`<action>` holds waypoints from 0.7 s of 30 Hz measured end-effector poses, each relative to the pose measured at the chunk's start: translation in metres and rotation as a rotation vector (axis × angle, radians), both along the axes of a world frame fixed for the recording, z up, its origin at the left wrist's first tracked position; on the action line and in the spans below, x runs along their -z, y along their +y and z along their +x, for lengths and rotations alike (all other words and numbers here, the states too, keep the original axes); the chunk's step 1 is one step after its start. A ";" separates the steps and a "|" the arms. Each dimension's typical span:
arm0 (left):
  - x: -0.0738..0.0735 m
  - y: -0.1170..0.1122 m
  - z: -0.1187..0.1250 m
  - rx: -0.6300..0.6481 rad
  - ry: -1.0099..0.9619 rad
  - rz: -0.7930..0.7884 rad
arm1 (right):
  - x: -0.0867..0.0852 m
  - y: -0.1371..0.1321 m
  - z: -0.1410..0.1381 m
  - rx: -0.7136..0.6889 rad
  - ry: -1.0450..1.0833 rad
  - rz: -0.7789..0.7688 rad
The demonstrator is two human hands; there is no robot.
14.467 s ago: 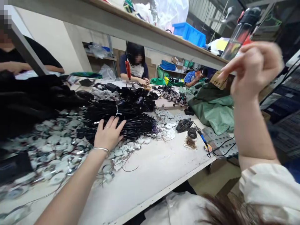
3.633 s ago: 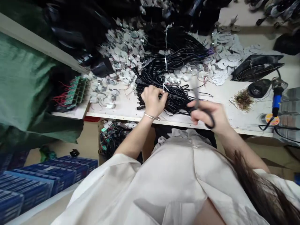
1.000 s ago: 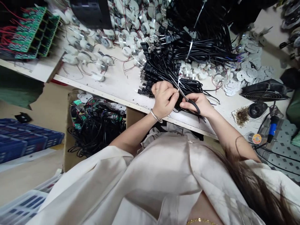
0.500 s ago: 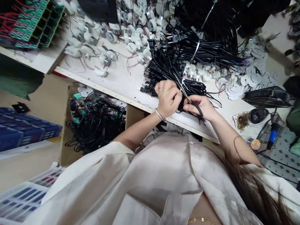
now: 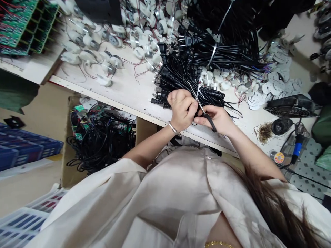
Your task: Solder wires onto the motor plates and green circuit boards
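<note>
My left hand [image 5: 181, 108] is closed around a bundle of black power cords [image 5: 191, 82] at the near edge of the white table [image 5: 124, 93]. A white tie [image 5: 198, 90] binds the bundle just above my fingers. My right hand [image 5: 217, 119] grips black-handled scissors [image 5: 205, 115], their blades pointing up at that tie. The two hands touch each other. A second tied bundle [image 5: 219, 51] lies farther back.
Small white motors [image 5: 103, 62] with red wires litter the table. Green circuit boards [image 5: 18, 24] sit far left. A black fan grille [image 5: 289, 108], a solder spool [image 5: 278, 157] and a blue-handled iron [image 5: 297, 146] lie right. A cardboard box of cords [image 5: 100, 137] stands under the table.
Both hands have stayed on the cord bundle, with the scissors at the white tie. The view shifted slightly, and the hands sit a little lower and left in it.
</note>
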State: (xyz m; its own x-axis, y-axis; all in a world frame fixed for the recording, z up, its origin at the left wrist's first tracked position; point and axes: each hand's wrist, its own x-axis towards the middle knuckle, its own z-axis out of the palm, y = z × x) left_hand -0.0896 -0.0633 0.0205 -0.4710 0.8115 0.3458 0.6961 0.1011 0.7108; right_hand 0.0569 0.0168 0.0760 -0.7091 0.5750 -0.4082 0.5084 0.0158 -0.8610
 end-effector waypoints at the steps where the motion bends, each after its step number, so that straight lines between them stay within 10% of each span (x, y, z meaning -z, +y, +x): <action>1: 0.001 0.000 -0.001 -0.002 0.005 -0.004 | -0.001 0.000 -0.001 0.007 0.006 -0.012; 14: -0.006 -0.009 -0.015 0.185 0.040 0.168 | -0.023 0.014 0.012 0.057 -0.001 -0.186; 21: 0.040 -0.082 -0.055 0.331 0.457 0.030 | -0.047 0.006 0.083 0.187 0.132 -0.077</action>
